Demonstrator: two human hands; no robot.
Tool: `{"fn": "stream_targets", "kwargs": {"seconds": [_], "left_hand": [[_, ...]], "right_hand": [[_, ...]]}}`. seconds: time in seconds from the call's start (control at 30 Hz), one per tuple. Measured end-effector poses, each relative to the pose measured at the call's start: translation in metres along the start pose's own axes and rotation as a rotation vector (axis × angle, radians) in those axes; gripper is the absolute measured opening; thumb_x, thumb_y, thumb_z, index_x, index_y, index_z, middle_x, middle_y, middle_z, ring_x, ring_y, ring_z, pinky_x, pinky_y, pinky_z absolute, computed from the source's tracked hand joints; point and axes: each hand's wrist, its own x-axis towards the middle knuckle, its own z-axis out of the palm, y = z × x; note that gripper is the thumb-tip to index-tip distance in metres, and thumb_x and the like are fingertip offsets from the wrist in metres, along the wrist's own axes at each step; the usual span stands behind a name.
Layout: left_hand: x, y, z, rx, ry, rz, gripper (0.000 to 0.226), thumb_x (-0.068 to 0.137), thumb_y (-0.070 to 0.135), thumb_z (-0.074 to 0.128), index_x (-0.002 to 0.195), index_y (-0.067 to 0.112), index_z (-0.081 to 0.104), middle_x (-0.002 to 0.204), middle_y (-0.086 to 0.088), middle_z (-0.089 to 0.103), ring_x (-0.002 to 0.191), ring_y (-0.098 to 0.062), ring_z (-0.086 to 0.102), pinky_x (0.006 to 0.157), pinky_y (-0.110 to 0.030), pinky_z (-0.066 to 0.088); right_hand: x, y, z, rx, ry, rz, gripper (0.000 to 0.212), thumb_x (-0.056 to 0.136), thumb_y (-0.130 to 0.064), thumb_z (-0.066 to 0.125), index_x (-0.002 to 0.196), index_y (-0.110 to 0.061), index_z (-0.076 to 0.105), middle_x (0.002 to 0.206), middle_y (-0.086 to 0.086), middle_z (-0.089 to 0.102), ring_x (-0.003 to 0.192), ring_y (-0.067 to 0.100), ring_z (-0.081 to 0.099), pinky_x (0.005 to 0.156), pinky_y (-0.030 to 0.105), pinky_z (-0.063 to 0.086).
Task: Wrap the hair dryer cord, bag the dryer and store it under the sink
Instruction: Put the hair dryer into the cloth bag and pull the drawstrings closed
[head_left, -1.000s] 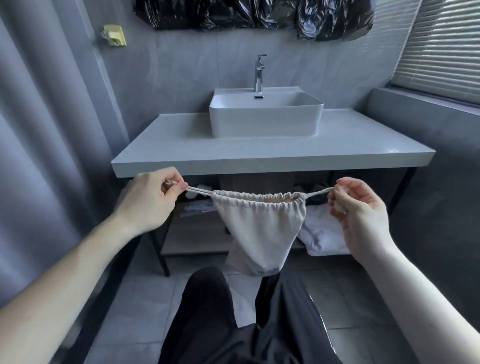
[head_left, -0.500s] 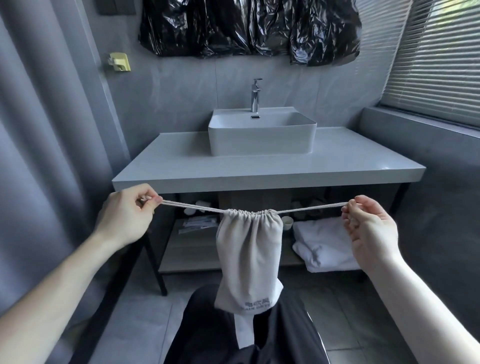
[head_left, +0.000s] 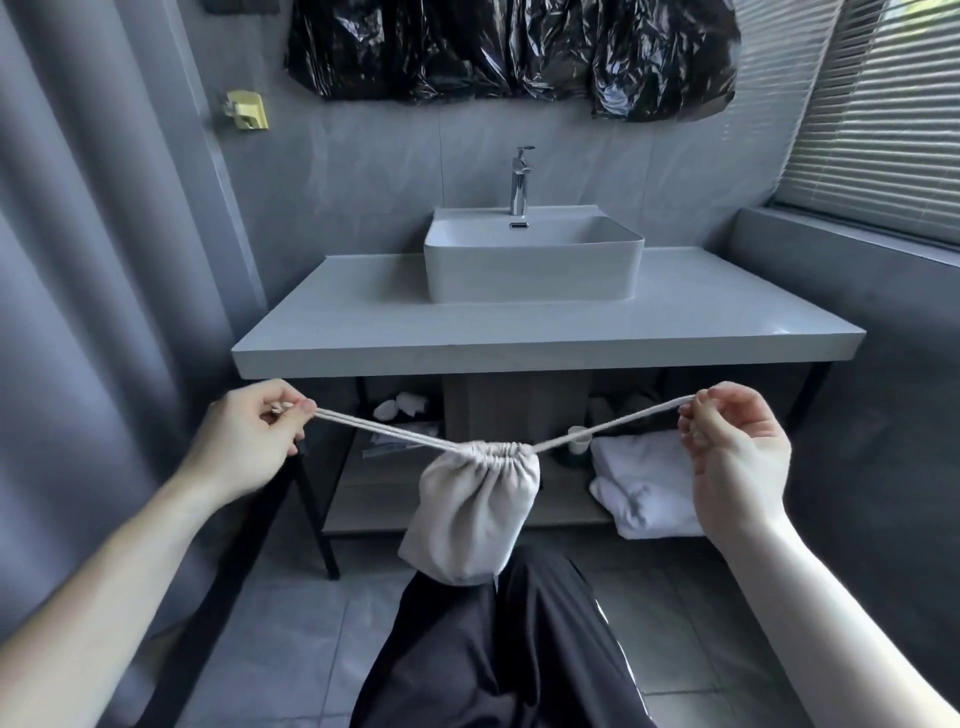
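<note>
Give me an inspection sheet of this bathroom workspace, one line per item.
Surface: countertop bare around the white basin.
Job's things: cloth drawstring bag hangs between both hands, mouth cinched shut; dryer not visible.
Clutter: lower shelf holds folded white towels, a small cup and small white items.
Grippers: left hand and right hand each pinch a drawstring end, pulled taut.
Cables: nothing seen.
Surroundings: faucet, black plastic sheet on the wall, blinds at right.
</note>
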Motion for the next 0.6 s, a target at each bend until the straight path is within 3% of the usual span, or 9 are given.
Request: {"fn": "stream_targets", "kwargs": {"seconds": [0.07, 0.23, 0.33, 0.47, 0.53, 0.6], "left_hand": [[-0.006, 0.005, 0.008, 0.030, -0.037, 0.020, 0.023, 0.100, 0.023, 0.071, 0.077, 0.024, 0.071, 0.062, 0.005, 0.071, 0.048, -0.007, 0.065, 0.069, -0.038, 0.061], [-0.011, 0.016, 0.023, 0.091, -0.080, 0.036, 0.025, 0.100, 0.026, 0.068, 0.075, 0.022, 0.069, 0.066, -0.003, 0.073, 0.055, -0.014, 0.069, 0.072, -0.036, 0.058], [-0.010, 0.021, 0.027, 0.327, -0.278, -0.011, 0.024, 0.095, 0.043, 0.061, 0.075, 0.030, 0.067, 0.073, 0.007, 0.073, 0.072, -0.021, 0.071, 0.070, -0.035, 0.055], [-0.012, 0.046, 0.052, 0.671, -0.473, -0.002, 0.029, 0.099, 0.038, 0.047, 0.076, 0.027, 0.061, 0.089, 0.009, 0.066, 0.078, -0.016, 0.061, 0.067, -0.035, 0.044], [-0.010, 0.061, 0.064, 0.636, -0.506, 0.018, 0.030, 0.096, 0.034, 0.042, 0.076, 0.022, 0.060, 0.090, 0.004, 0.068, 0.079, -0.020, 0.063, 0.069, -0.038, 0.047], [-0.006, 0.073, 0.073, 0.342, -0.568, 0.025, 0.036, 0.094, 0.034, 0.040, 0.075, 0.015, 0.065, 0.086, 0.000, 0.076, 0.081, -0.024, 0.073, 0.075, -0.046, 0.059]], "right_hand": [[-0.003, 0.004, 0.000, -0.064, -0.036, -0.018, 0.035, 0.103, 0.006, 0.060, 0.082, -0.021, 0.067, 0.067, -0.005, 0.068, 0.062, 0.011, 0.060, 0.060, 0.018, 0.052], [-0.005, 0.005, -0.001, -0.161, -0.073, -0.022, 0.026, 0.107, 0.002, 0.056, 0.099, -0.020, 0.067, 0.073, 0.000, 0.062, 0.057, 0.006, 0.058, 0.059, 0.017, 0.052], [-0.009, 0.004, -0.002, -0.206, -0.126, -0.013, 0.027, 0.107, 0.002, 0.056, 0.105, -0.021, 0.069, 0.070, -0.007, 0.061, 0.059, 0.008, 0.057, 0.063, 0.021, 0.051], [-0.019, -0.005, 0.009, -0.135, -0.184, 0.033, 0.017, 0.109, 0.000, 0.054, 0.109, -0.012, 0.066, 0.063, -0.010, 0.061, 0.051, 0.005, 0.057, 0.047, 0.017, 0.044], [-0.020, -0.010, 0.015, -0.126, -0.211, 0.002, 0.018, 0.109, -0.001, 0.053, 0.106, -0.012, 0.067, 0.062, -0.009, 0.062, 0.051, 0.005, 0.057, 0.049, 0.018, 0.045], [-0.016, -0.014, 0.016, -0.129, -0.211, -0.032, 0.023, 0.109, -0.001, 0.053, 0.100, -0.015, 0.068, 0.064, -0.008, 0.063, 0.052, 0.006, 0.055, 0.052, 0.019, 0.047]]}}
